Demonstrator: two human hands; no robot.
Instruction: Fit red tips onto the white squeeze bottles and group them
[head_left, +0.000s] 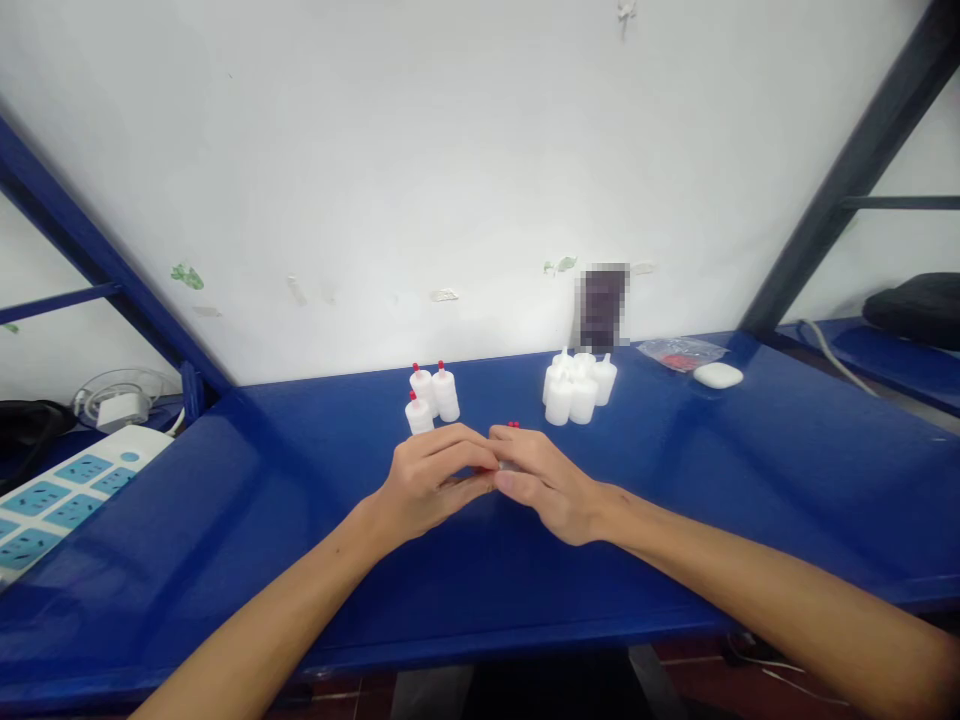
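Observation:
My left hand (439,478) and my right hand (551,485) meet at the fingertips above the table, both closed. Between the fingertips show a sliver of white and a speck of red; the rest of this small thing is covered by the fingers. Just behind my right hand, small red caps (513,425) peek out. Beyond my left hand stand three white squeeze bottles (446,398) with red caps on their nozzles. Farther right, several white squeeze bottles (558,402) with uncapped nozzles stand in a tight cluster.
A clear plastic bag (681,353) with red pieces lies at the back right, beside a white rounded case (718,376). A power strip (71,500) is at the left end of the blue table (292,560). A white wall and slanted metal posts bound the back.

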